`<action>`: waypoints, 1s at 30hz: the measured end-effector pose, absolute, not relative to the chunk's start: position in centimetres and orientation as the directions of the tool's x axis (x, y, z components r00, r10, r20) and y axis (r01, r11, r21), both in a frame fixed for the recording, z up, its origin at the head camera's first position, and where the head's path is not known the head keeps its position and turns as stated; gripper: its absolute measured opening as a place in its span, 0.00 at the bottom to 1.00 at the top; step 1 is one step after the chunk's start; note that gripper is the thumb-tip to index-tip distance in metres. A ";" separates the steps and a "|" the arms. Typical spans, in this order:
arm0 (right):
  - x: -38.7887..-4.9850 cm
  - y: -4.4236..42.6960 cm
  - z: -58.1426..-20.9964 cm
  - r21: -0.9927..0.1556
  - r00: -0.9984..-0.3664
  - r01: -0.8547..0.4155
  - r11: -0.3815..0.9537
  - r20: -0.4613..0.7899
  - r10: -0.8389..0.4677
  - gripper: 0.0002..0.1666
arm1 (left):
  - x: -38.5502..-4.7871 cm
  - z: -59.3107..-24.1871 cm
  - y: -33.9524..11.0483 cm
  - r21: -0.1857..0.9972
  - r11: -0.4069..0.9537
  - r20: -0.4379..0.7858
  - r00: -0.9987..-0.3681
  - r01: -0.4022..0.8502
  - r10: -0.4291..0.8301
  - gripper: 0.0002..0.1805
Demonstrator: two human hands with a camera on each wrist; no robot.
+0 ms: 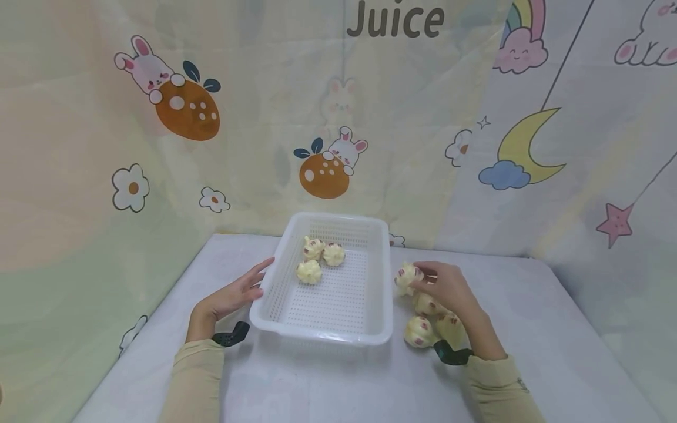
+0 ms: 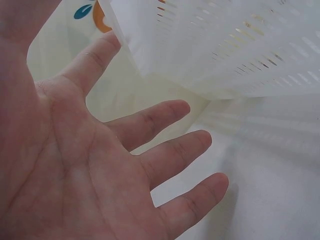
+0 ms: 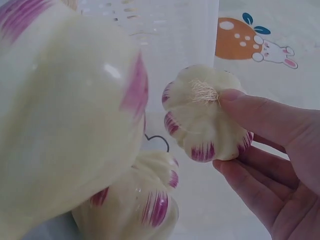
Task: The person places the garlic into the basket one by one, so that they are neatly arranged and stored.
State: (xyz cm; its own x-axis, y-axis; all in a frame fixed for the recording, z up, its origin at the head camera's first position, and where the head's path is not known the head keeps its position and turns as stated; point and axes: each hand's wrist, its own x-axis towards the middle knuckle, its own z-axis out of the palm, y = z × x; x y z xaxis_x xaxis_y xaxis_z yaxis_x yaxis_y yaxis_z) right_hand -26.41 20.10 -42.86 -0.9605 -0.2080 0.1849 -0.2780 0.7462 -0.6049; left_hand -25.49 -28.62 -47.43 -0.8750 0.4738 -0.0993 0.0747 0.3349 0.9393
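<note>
My right hand (image 1: pixel 446 288) pinches a garlic bulb (image 1: pixel 408 278) just right of the white basket (image 1: pixel 386 282). In the right wrist view the thumb and fingers of that hand (image 3: pixel 270 150) hold the bulb (image 3: pixel 205 120), its root tuft and purple streaks showing. Several other bulbs (image 1: pixel 419 332) lie on the table beneath and in front of that hand. My left hand (image 1: pixel 230 298) has its fingers spread at the basket's left rim; in the left wrist view the hand (image 2: pixel 95 165) is palm-up with an extended finger at the basket's edge (image 2: pixel 165 55). Three bulbs (image 1: pixel 309 272) sit inside the basket, toward its back left.
A white-covered table (image 1: pixel 317 388) carries the basket and the bulbs. Behind and beside it hangs a pale printed cloth (image 1: pixel 254 147) with rabbits, flowers and a moon. Dark devices (image 1: pixel 231 335) are worn on both wrists.
</note>
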 end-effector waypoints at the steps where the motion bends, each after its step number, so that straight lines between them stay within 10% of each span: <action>1: -26.4 20.1 -42.8 -0.602 -0.959 -0.284 0.746 0.196 -0.206 0.29 | -25.6 -47.5 -28.6 0.940 0.333 -0.100 -0.874 0.074 0.475 0.40; 30: -25.7 18.6 -41.0 -0.646 -0.931 -0.330 0.689 0.341 -0.127 0.31 | -25.5 -47.3 -28.6 0.947 0.314 -0.098 -0.870 0.068 0.484 0.41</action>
